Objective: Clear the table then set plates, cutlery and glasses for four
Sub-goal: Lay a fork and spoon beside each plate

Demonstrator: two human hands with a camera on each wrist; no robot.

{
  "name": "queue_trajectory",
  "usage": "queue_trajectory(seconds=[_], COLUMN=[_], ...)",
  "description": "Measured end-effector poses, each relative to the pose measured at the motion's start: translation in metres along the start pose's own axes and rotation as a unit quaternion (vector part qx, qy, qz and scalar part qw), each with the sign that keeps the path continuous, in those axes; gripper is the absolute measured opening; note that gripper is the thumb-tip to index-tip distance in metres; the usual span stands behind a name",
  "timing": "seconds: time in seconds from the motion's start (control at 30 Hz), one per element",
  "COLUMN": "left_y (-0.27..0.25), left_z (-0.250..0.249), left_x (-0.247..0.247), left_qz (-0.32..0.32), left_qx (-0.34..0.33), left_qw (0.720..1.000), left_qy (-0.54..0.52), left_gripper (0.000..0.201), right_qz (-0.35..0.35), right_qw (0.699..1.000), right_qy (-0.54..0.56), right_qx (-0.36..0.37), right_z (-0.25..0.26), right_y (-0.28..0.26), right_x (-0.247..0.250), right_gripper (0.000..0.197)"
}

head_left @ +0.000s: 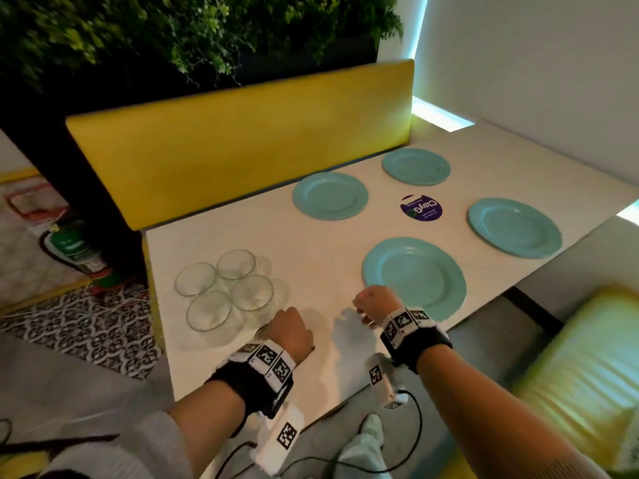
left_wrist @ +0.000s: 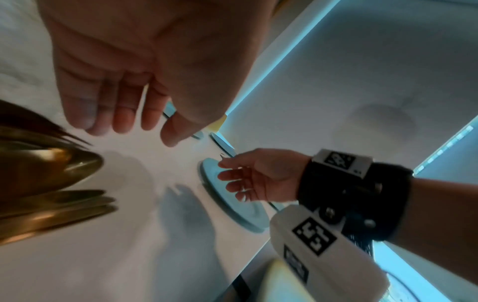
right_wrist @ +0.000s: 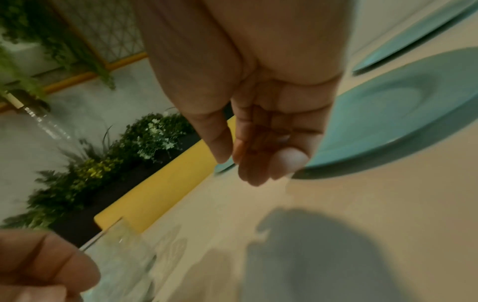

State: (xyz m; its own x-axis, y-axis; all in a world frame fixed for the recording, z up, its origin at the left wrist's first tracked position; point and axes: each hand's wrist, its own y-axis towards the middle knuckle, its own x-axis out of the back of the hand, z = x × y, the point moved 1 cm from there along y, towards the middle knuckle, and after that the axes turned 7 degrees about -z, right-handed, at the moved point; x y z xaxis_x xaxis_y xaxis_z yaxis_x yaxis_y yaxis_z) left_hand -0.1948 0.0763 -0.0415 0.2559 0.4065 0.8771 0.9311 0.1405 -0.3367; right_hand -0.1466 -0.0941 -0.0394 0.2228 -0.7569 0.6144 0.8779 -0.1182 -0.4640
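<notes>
Both the left hand (head_left: 289, 331) and right hand (head_left: 374, 303) hover loose, holding nothing (four glasses (head_left: 224, 289) nearby)

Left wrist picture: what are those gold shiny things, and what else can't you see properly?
- Gold things, left wrist view: blurred and cut off by the edge; possibly cutlery.
- Left hand fingers, head view: hidden behind the hand's back.
- Sticker small print, head view: too small.
</notes>
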Motion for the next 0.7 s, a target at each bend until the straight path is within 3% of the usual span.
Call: queue_trajectory(seconds=[0.2, 0.4, 0.7], left_y=[-0.020, -0.021, -0.009], left_z=[0.046, 0.077, 0.093], left_x=[-0.018, -0.018, -0.013], left_qz=[-0.035, -0.018, 0.002], left_qx=[0.076, 0.107, 0.049], left_qw=[0.990, 0.983, 0.986], left_qy=[0.110, 0.146, 0.162], left_gripper=[0.050, 0.048, 0.050], right_qz=[0.024, 0.022, 0.039], right_qw=[0.998, 0.997, 0.993], right_qy=[-0.047, -0.060, -0.095], right_qx=[0.032, 0.040, 0.059], right_z=[0.007, 0.010, 0.015], right_y=[-0.019, -0.026, -0.033], right_x=[-0.027, -0.034, -0.043], right_gripper=[0.019, 0.029, 0.032])
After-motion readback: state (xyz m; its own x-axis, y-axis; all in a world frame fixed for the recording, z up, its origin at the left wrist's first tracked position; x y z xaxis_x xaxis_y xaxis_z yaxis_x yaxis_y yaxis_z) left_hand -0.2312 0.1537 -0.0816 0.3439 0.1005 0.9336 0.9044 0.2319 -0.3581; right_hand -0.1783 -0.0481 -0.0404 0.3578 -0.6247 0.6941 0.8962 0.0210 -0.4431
